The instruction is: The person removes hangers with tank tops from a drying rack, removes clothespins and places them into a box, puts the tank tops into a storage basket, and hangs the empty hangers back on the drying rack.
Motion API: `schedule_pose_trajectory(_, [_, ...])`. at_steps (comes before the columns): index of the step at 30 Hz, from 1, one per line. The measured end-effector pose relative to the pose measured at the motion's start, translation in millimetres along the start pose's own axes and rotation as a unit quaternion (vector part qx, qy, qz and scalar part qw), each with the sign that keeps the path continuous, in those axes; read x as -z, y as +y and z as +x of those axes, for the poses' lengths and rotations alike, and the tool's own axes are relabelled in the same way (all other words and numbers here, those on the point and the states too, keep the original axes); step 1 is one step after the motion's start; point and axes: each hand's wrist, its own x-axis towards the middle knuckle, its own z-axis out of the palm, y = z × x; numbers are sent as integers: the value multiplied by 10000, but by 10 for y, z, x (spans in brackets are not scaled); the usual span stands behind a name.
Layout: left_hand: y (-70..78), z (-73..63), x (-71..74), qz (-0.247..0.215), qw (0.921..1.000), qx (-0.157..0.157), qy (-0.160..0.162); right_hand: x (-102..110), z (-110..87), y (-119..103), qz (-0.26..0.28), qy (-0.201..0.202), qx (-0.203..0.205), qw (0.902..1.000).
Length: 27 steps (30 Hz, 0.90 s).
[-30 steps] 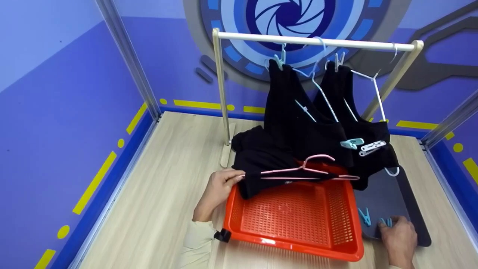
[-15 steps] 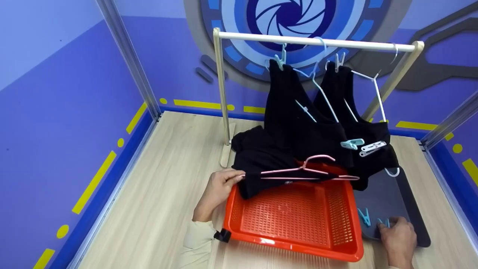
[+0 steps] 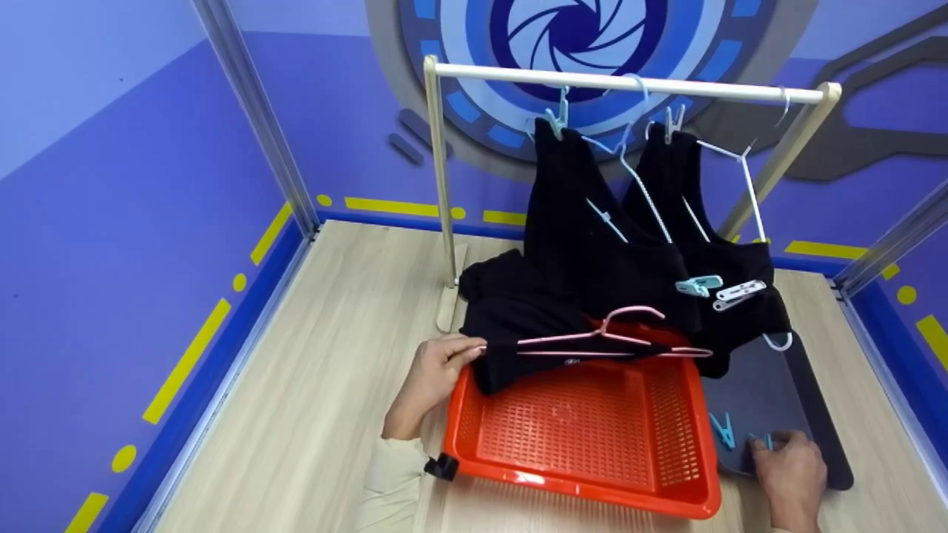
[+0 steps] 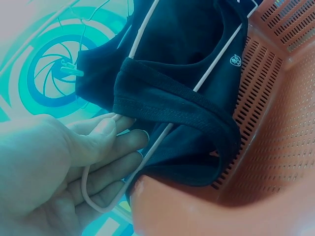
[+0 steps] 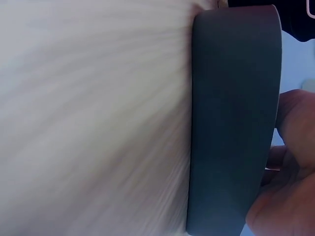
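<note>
My left hand [image 3: 433, 374] pinches one end of a pink clothes hanger [image 3: 555, 339]. In the left wrist view, the thumb and fingers meet on the hanger [image 4: 162, 132] beside the shoulder strap of a black tank top [image 4: 172, 105]. The top [image 3: 518, 303] lies over the back left of the red basket [image 3: 578, 492]. Down at the right, my right hand [image 3: 792, 470] reaches into the grey tray [image 3: 770, 392] and pinches a light blue clothespin [image 3: 768, 442]. Another blue clothespin [image 3: 723, 431] lies in the tray. In the right wrist view, the tray's wall [image 5: 234, 123] hides the fingertips.
A clothes rack [image 3: 518, 72] stands behind the basket. From it hang two black garments, one on a blue hanger [image 3: 641, 181] and one on a white hanger [image 3: 753, 189], with clothespins on their straps. The rack's foot [image 3: 446, 307] is left of the top.
The clothespin at my right fingertips has turned slightly as the fingers shift on it. My left hand, the pink hanger and the black top stay put.
</note>
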Motion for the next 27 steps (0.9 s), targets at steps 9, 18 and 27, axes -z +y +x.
schedule_pose_trajectory(9, [-6,6,-4,-35,10000,-13,9,90,9,-36,320,-144,-225,9991])
schedule_pose_trajectory(18, [-6,0,1,-23,10000,31,7,279,-97,-262,698,176,-92,9974])
schedule_pose_trajectory(27, [-11,-2,-5,57,9999,-97,50,481,-290,-613,1006,492,-2,9937])
